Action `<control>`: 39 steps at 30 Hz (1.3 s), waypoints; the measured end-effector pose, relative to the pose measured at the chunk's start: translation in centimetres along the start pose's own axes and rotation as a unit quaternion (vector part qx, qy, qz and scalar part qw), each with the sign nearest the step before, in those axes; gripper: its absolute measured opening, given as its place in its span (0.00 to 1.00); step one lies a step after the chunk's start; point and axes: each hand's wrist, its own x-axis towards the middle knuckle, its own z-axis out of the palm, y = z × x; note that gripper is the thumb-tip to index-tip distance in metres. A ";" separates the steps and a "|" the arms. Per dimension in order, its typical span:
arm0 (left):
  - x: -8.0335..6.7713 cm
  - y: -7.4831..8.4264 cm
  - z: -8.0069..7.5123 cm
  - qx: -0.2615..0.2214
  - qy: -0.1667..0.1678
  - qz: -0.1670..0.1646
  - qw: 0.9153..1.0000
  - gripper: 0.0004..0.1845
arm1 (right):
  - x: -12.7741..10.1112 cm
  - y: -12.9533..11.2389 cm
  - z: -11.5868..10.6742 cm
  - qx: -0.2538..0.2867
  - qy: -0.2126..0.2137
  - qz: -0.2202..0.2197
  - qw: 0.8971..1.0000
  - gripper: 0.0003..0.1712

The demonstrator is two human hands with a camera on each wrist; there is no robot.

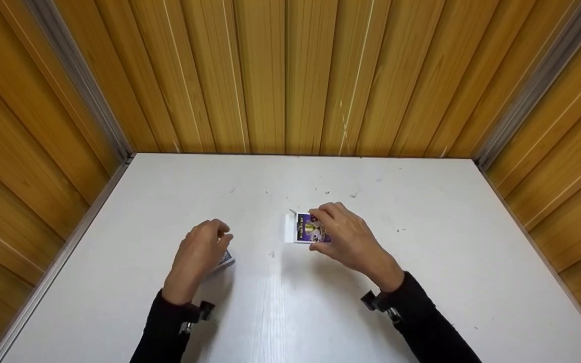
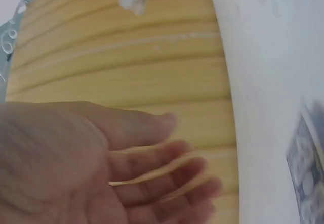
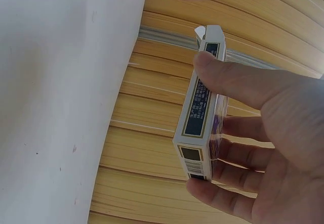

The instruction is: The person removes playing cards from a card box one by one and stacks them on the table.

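My right hand [image 1: 353,239] grips a small card box [image 1: 310,228] between thumb and fingers, above the middle of the table. The box has a purple face with a gold cup, and its white end flap stands open to the left. In the right wrist view, the thumb presses the box's dark printed side [image 3: 197,107]. To the left, my left hand [image 1: 197,252] is apart from the box, its fingers loosely bent with nothing in them. A stack that looks like playing cards [image 1: 226,259], with a blue-and-white patterned top, lies beneath that hand, which partly hides it.
The white table [image 1: 421,212] carries small dark specks and scuffs. Wood-patterned panels [image 1: 300,75] rise behind it and at both sides, with grey metal posts [image 1: 537,75] in the corners. Dark sleeves and wrist-worn devices [image 1: 391,307] are on both arms.
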 end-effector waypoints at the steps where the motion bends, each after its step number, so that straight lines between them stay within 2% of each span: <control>1: -0.1 0.7 0.4 -0.028 0.017 0.020 0.999 0.07 | 0.0 0.0 0.0 -0.003 -0.002 0.001 1.000 0.41; 5: -0.3 3.4 2.3 -0.123 0.065 0.105 0.985 0.02 | -0.2 -0.4 0.1 -0.006 -0.009 -0.001 1.000 0.41; 8: -0.6 4.7 3.5 -0.184 0.060 0.134 0.972 0.01 | -0.2 -1.1 0.1 -0.002 -0.008 -0.013 1.000 0.41; 10: -0.8 5.1 4.1 -0.209 0.045 0.137 0.967 0.02 | -0.2 -1.5 0.1 0.002 -0.006 -0.022 1.000 0.41; 15: -0.9 4.9 5.0 -0.260 0.005 0.115 0.959 0.05 | -0.3 -2.5 -0.1 0.008 0.001 -0.038 0.999 0.40; 17: -0.8 4.6 5.1 -0.291 -0.009 0.104 0.951 0.05 | -0.3 -2.8 -0.2 0.009 0.006 -0.044 0.999 0.40; 20: -0.6 4.3 5.3 -0.343 -0.037 0.091 0.934 0.04 | -0.3 -3.1 -0.2 0.012 0.012 -0.054 0.998 0.40; 23: -0.5 4.0 5.3 -0.367 -0.063 0.082 0.924 0.05 | -0.4 -3.3 -0.2 0.017 0.016 -0.063 0.998 0.40; 27: -0.4 3.8 5.2 -0.366 -0.084 0.073 0.924 0.07 | -0.4 -3.4 -0.1 0.018 0.017 -0.067 0.997 0.40; 30: -0.4 3.7 5.2 -0.355 -0.089 0.070 0.928 0.08 | -0.4 -3.5 0.0 0.016 0.018 -0.070 0.997 0.40; 35: -0.3 3.5 5.4 -0.338 -0.084 0.076 0.934 0.09 | -0.4 -3.6 0.0 0.010 0.014 -0.074 0.997 0.40; 39: -0.4 3.6 5.5 -0.338 -0.074 0.071 0.936 0.10 | -0.4 -3.6 0.1 0.006 0.014 -0.073 0.997 0.40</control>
